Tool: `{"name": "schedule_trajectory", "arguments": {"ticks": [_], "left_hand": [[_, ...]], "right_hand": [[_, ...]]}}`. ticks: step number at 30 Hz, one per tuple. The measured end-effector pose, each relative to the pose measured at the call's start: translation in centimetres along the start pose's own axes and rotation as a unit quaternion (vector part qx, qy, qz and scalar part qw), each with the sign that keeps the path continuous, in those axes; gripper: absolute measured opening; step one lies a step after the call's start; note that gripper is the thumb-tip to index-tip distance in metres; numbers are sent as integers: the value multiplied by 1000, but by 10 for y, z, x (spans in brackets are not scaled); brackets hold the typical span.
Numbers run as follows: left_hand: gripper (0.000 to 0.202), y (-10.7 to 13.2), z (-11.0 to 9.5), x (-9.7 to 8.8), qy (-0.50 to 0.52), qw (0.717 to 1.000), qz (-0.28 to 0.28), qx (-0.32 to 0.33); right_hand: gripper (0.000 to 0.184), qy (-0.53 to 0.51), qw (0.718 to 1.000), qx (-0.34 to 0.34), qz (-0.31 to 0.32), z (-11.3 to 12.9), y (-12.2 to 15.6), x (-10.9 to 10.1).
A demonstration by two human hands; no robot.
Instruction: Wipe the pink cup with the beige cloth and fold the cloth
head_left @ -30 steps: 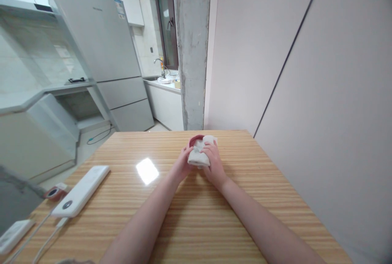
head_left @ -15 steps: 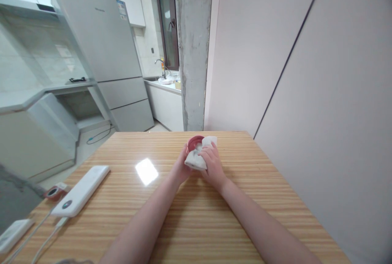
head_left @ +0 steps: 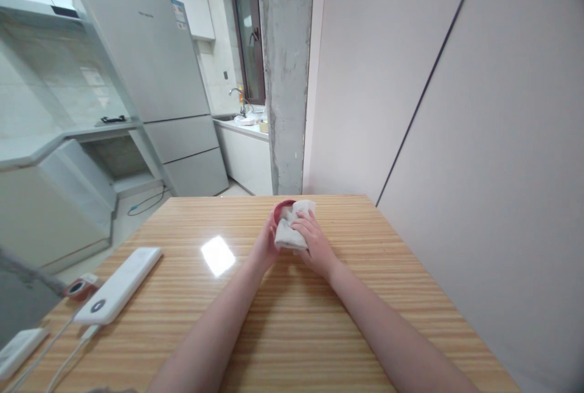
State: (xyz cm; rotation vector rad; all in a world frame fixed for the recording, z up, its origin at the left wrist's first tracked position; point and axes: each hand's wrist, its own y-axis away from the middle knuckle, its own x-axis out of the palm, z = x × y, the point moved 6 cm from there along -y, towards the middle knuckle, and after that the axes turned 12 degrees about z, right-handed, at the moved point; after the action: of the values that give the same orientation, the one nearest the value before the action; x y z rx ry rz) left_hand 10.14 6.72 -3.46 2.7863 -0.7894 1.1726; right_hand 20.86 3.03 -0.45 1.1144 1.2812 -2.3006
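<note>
A small reddish-pink bowl (head_left: 277,213) is tilted toward me near the far edge of the wooden table (head_left: 292,332). My left hand (head_left: 267,246) is closed round its left side. A folded white cloth (head_left: 291,233) covers most of the bowl's opening, and part of it goes inside. My right hand (head_left: 316,242) is closed on the cloth, its fingers lying over the upper face and pressing it against the bowl. The cloth and my hands hide the bowl's base and right side.
On the table's left lie a white power bank (head_left: 119,286) with cables, a small reddish object (head_left: 81,288) and a white power strip (head_left: 20,350). A concrete pillar (head_left: 287,76) and a pale wall (head_left: 433,168) stand beyond the table. A fridge (head_left: 137,46) is at the back left.
My right hand and the cloth have shifted left, so the cloth covers more of the bowl's opening. The bowl has moved slightly left with my left hand.
</note>
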Motion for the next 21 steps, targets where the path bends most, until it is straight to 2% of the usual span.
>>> {"name": "schedule_trajectory", "arguments": {"ticks": [3,5,10,13,15,18,20,21], "left_hand": [[44,0,-7,11,-22,999,42,17],[40,0,-11,14,-37,998,47,33],[45,-2,-10,-1,-11,997,-30,73],[44,0,-3,-6,15,998,-55,32],[44,2,-1,-1,11,1000,-27,-6],[48,7,4,12,1,996,45,-75],[51,8,8,15,-5,992,58,-108],[50,7,9,14,-12,993,48,-104]], "right_hand": [[30,-15,1000,-7,-15,-2,3,-8],[29,-18,1000,-6,-20,-4,5,-10],[43,-15,999,46,-19,-6,2,4],[44,-28,998,52,-14,-3,0,10],[36,-31,997,56,-45,-4,2,4],[22,-41,992,50,-106,-8,9,-14],[18,-46,992,37,-108,-7,11,-22],[17,-47,994,32,-94,-6,10,-22]]}}
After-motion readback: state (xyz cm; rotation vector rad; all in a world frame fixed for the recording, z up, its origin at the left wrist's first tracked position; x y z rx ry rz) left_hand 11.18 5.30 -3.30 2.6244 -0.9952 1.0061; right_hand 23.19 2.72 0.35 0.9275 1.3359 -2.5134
